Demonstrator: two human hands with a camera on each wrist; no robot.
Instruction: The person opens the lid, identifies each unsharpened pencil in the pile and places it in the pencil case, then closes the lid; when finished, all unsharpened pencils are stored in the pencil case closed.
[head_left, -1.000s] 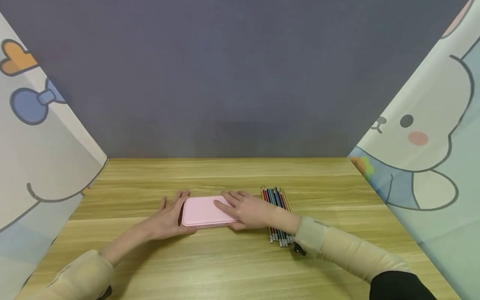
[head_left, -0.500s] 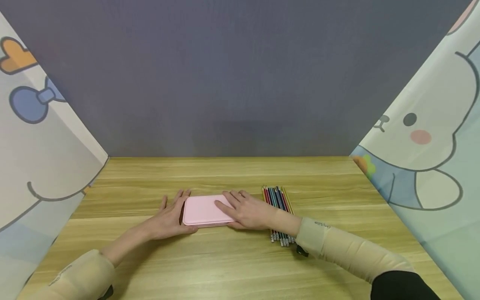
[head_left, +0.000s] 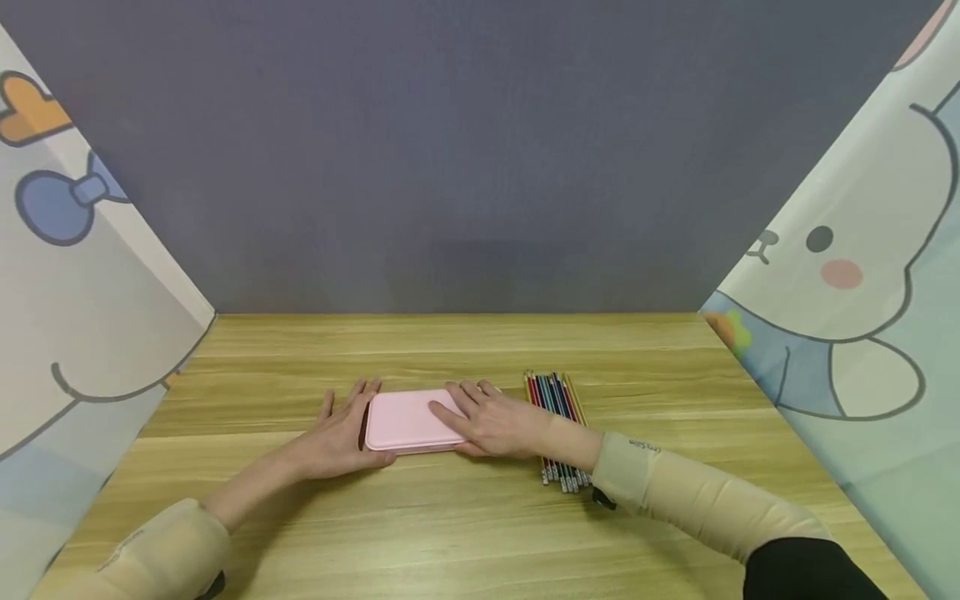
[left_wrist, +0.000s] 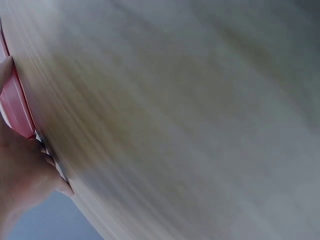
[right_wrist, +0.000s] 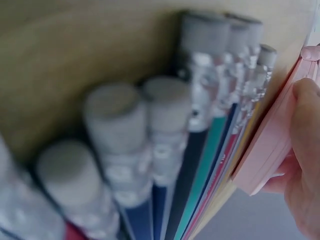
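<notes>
A pink pencil case with rounded corners lies flat on the wooden table, its lid down. Around its left end is my left hand, the thumb along the front edge and straight, spread fingers by the back corner. The left wrist view shows the thumb touching the case's side. Over the right end lies my right hand, fingers across the lid and thumb at the front, gripping it. That hand covers the case's right end. Under the right forearm lies a row of pencils, eraser ends nearest me.
The wood-grain tabletop extends around the case. A grey panel stands at the back. Cartoon-printed side panels rise at left and right.
Both hands stay on the pencil case in nearly the same pose. The whole head view has shifted very slightly; the pencils lie as before.
</notes>
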